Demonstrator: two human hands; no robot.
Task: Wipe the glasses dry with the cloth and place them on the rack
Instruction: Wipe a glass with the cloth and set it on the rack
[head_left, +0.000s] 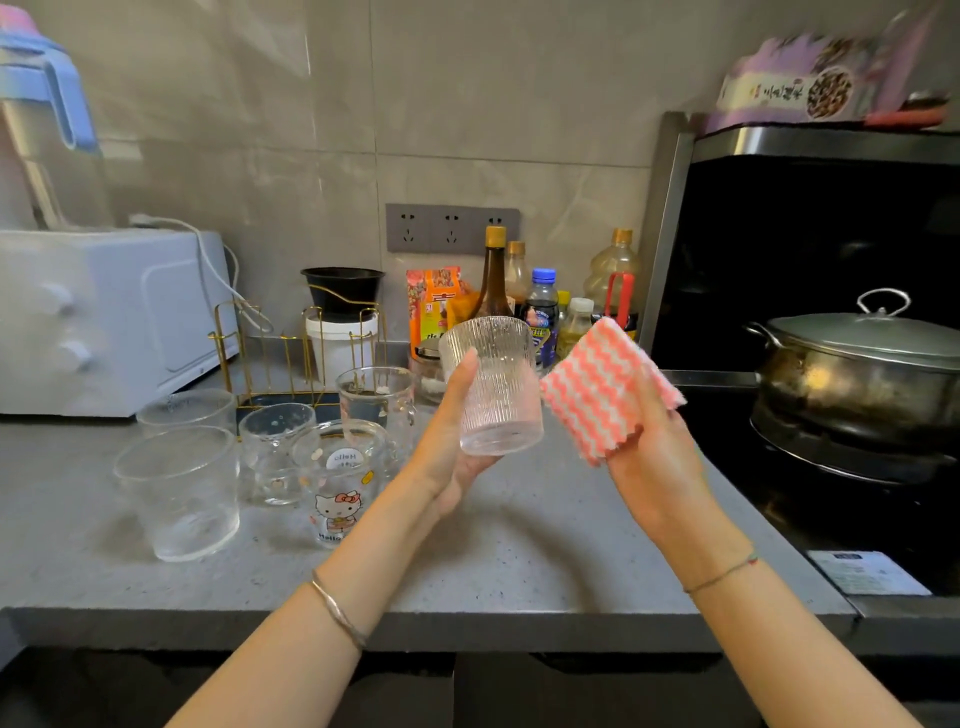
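The ribbed glass (493, 384) is upright in my left hand (452, 441), held up above the counter (519, 545). My thumb lies up its near side and my palm cups the base, so that hand has a firm hold on it. Just beside it, on the right, is the pink and white cloth (608, 395), folded over the fingers of my right hand (654, 467), which holds it. The cloth's edge comes right up to the glass, though I cannot tell whether they touch.

To the left, five more glasses stand on the counter: a tall plain glass (179, 493) nearest me, a cartoon cat mug (337, 483) beside it, a small glass (275, 447) behind them, another mug (379, 400) and one more glass (187, 410) further back. The gold wire rack (296, 353) stands behind them, with no glass on it. A white oven (104, 322) sits to the left of the rack, bottles (540, 312) line the wall, and a lidded pot (862, 379) rests on the stove to the right.
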